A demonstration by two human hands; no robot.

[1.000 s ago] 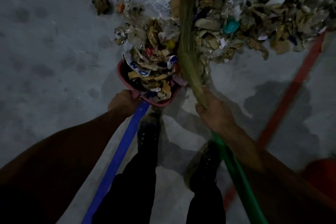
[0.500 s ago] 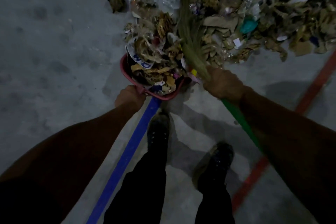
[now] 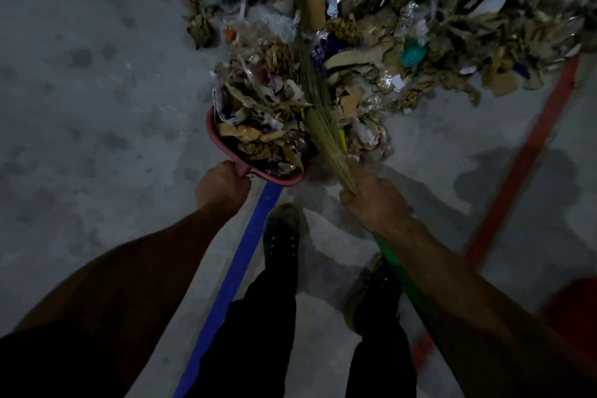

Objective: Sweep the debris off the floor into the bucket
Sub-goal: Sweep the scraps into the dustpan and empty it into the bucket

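A red dustpan (image 3: 215,139), heaped with paper and cardboard scraps, rests on the grey floor just ahead of my feet. My left hand (image 3: 221,186) grips its handle at the near rim. My right hand (image 3: 374,200) grips a straw broom (image 3: 318,119) where the bristles meet its green handle (image 3: 402,281). The bristles reach forward over the pan's right side into a wide debris pile (image 3: 420,26) of cardboard, plastic film and a teal scrap. No bucket can be clearly identified.
A blue floor line (image 3: 232,275) runs from the pan back under my left arm. A red floor line (image 3: 523,168) runs diagonally on the right. My two dark shoes (image 3: 282,236) stand between them. A red object (image 3: 571,304) shows at the right edge.
My right hand has drawn the broom back toward me and slightly right, after pushing forward half a second ago. The left hand keeps hold of the pan, which stays loaded.
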